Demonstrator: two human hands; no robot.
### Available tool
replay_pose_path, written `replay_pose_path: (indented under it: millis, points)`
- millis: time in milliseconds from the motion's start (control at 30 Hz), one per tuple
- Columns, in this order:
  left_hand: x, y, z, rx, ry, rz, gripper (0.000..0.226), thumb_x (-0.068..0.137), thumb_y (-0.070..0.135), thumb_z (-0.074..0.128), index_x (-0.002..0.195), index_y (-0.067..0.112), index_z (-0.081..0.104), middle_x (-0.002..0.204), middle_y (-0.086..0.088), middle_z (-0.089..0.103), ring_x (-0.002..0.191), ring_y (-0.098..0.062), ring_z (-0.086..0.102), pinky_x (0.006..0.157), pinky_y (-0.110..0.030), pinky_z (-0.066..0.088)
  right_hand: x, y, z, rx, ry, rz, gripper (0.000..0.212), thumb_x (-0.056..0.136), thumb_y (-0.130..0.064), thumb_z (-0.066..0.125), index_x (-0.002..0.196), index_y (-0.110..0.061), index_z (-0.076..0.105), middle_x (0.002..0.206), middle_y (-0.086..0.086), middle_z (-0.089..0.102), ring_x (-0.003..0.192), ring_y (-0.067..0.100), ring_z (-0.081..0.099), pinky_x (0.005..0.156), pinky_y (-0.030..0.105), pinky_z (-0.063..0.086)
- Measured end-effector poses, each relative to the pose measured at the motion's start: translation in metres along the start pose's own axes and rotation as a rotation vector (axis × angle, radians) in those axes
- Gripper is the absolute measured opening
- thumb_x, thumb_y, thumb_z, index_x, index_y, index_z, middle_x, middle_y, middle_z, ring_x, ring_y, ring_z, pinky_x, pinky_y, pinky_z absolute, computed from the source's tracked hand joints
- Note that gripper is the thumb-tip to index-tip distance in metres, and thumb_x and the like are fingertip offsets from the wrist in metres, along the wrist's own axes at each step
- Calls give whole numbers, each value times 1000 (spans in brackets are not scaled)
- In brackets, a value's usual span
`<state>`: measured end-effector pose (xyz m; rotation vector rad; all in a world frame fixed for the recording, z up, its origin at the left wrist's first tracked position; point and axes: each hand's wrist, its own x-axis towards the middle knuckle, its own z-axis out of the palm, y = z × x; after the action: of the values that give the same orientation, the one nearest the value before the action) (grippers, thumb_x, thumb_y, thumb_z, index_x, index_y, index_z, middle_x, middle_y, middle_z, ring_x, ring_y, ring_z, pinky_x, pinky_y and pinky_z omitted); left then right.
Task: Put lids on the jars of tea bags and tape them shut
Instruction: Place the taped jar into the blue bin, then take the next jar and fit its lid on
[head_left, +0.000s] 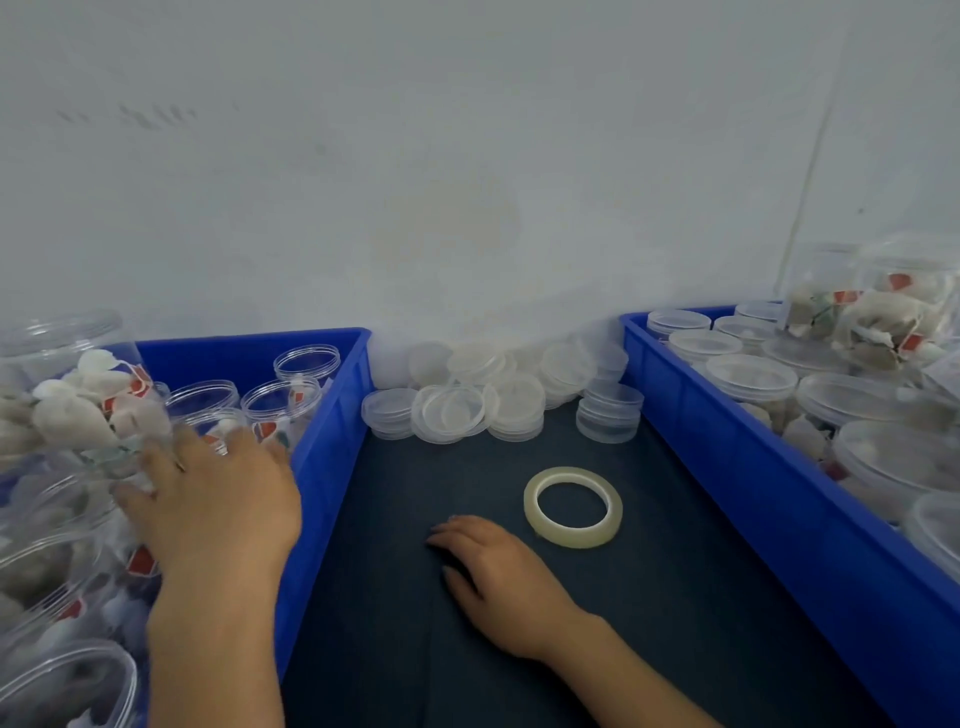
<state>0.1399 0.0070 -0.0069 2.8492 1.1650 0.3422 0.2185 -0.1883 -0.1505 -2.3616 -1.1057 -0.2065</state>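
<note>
My left hand (208, 499) reaches into the blue bin (332, 415) on the left, its fingers spread over open clear jars of tea bags (78, 410); whether it grips one is hidden. My right hand (498, 577) rests palm down on the dark mat (649, 597), fingers loosely curled and holding nothing. A roll of clear tape (573, 506) lies flat on the mat just right of that hand. A heap of clear plastic lids (483, 389) sits at the back of the mat against the wall.
A second blue bin (737, 467) on the right holds several lidded jars of tea bags (753, 376), with more jars stacked on top (883, 306). A pale wall closes the back. Both bins' walls flank the mat.
</note>
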Motion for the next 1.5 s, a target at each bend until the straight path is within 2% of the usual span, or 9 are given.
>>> replay_pose_path:
  millis: [200,333,433,533,733,1000,1267,1367,1500]
  points:
    - [37,30,-5,-5,-118,33,62,103,29,40,159,16,17,167,-16,4,151,-46,2,115,-71,12,1,0,-1,19,-29,5,42,104,-22,47,145,-18,52,153,-6,46,147,10,32,120,18,16]
    - [45,35,23,-48,-185,28,72,107,44,32,160,5,3,168,-15,0,152,-43,2,117,-67,20,-2,0,-2,16,-28,13,41,104,-23,47,145,-19,52,153,-8,46,147,9,31,117,12,12]
    - [43,30,32,-80,-78,29,73,105,49,35,158,4,12,162,-21,11,147,-42,17,112,-60,34,-3,-1,-2,23,-25,12,41,104,-23,48,145,-20,52,152,-8,47,146,8,31,116,11,13]
    - [40,29,28,-115,-86,-20,68,104,53,33,157,13,16,159,-25,7,146,-43,16,111,-59,32,-2,0,-3,34,-26,14,41,103,-22,48,144,-19,53,152,-7,47,146,9,32,117,14,15]
    - [35,27,22,-120,-30,-61,65,105,48,37,150,3,23,148,-30,39,138,-44,34,105,-55,37,-2,-4,-6,51,-29,8,43,102,-19,50,145,-17,51,150,-5,48,144,11,35,119,17,21]
    - [20,25,24,-141,14,-24,59,106,43,31,145,-2,30,147,-27,41,138,-41,36,105,-53,35,71,-72,-34,198,232,-117,51,100,-3,49,151,-6,40,157,7,40,145,19,34,119,25,26]
    - [12,16,18,-139,11,11,46,101,19,48,144,5,44,147,-20,44,137,-35,37,107,-48,40,135,-100,-49,-60,-142,-352,69,93,-1,64,155,-10,34,163,10,30,150,25,27,121,34,22]
    - [7,19,10,-137,113,-8,40,99,14,52,136,0,52,142,-24,47,133,-37,38,107,-49,40,135,-100,-46,95,-183,-277,80,91,-7,70,158,-13,26,161,9,33,146,25,35,117,39,33]
    - [1,26,-9,-297,486,126,30,99,9,51,121,-8,63,127,-31,57,125,-43,42,107,-51,32,122,-91,-44,273,22,-261,105,83,-15,79,160,-22,8,163,4,30,142,21,38,108,41,43]
